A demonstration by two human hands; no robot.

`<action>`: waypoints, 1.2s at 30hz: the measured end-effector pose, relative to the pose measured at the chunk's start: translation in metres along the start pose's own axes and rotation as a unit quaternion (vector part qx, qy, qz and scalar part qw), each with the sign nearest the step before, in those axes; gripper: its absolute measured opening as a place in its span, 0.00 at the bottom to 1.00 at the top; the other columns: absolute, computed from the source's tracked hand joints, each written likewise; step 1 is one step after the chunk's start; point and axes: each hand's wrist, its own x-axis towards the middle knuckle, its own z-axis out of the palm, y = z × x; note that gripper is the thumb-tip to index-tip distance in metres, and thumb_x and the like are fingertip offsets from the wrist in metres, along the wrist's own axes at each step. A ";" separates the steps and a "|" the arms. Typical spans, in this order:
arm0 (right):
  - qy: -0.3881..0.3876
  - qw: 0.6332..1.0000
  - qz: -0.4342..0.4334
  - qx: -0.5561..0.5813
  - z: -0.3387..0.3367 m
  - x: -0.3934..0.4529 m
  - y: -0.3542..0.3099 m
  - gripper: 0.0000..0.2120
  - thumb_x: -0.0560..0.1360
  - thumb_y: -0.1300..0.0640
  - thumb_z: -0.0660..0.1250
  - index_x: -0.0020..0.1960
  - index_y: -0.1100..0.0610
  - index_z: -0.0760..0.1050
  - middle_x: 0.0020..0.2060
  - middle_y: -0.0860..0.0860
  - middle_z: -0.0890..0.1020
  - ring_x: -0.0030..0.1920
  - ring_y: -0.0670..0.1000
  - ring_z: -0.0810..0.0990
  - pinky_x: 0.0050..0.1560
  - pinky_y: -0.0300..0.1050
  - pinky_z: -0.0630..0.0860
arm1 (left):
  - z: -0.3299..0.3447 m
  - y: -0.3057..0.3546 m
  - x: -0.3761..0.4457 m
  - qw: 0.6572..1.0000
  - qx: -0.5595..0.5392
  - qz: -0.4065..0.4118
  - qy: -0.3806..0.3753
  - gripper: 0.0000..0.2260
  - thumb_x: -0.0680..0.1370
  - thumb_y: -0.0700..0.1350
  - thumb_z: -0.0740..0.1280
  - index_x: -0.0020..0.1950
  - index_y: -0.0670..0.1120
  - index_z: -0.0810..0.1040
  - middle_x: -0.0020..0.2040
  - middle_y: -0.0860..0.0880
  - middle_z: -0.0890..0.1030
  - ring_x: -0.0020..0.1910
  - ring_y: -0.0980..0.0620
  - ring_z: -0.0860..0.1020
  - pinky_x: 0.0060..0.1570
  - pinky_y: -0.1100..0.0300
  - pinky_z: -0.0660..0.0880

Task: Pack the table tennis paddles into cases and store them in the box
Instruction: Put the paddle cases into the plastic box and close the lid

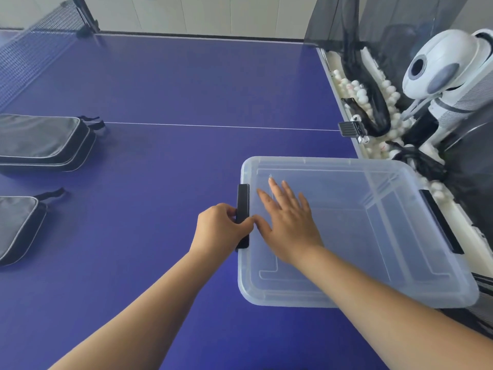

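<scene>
A clear plastic box [373, 284] with its lid on stands on the blue table at the right. My left hand [221, 231] grips the black latch [243, 201] on the box's left side, fingers curled round it. My right hand [285, 222] lies flat on the lid with fingers spread. A second black latch [440, 222] is on the box's right side. Two grey-and-black paddle cases lie at the far left, one [45, 142] farther back and one [18, 225] nearer, both zipped. No bare paddle is in view.
The blue table tennis table [165, 84] has a white centre line; its net [34, 41] runs at the upper left. Off the right edge stand a white ball-feeding machine [442, 65], a dark catch net and a trough with several white balls [357, 92].
</scene>
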 end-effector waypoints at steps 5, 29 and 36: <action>0.005 1.000 -0.002 0.005 0.000 0.000 0.000 0.37 0.74 0.33 0.35 0.79 0.46 0.51 0.79 0.46 0.42 0.78 0.51 0.40 0.76 0.56 0.41 | -0.006 -0.009 0.005 0.997 -0.065 -0.026 -0.026 0.08 0.73 0.49 0.71 0.40 0.45 0.81 0.30 0.51 0.81 0.26 0.60 0.77 0.28 0.69 0.72; 0.189 0.941 0.208 0.190 -0.069 -0.042 0.143 0.18 0.76 0.63 0.66 0.66 0.59 0.75 0.64 0.55 0.74 0.66 0.54 0.71 0.65 0.39 0.63 | 0.108 0.096 -0.016 0.893 0.247 0.355 -0.122 0.27 0.80 0.59 0.60 0.78 0.54 0.61 0.80 0.48 0.56 0.78 0.45 0.51 0.76 0.51 0.52; 0.154 0.908 0.349 0.173 -0.079 -0.071 0.205 0.23 0.78 0.56 0.65 0.72 0.57 0.67 0.66 0.56 0.70 0.67 0.57 0.69 0.65 0.49 0.67 | 0.157 0.097 -0.009 0.857 0.377 0.334 -0.110 0.35 0.75 0.73 0.43 0.79 0.61 0.42 0.80 0.49 0.37 0.77 0.42 0.34 0.75 0.42 0.38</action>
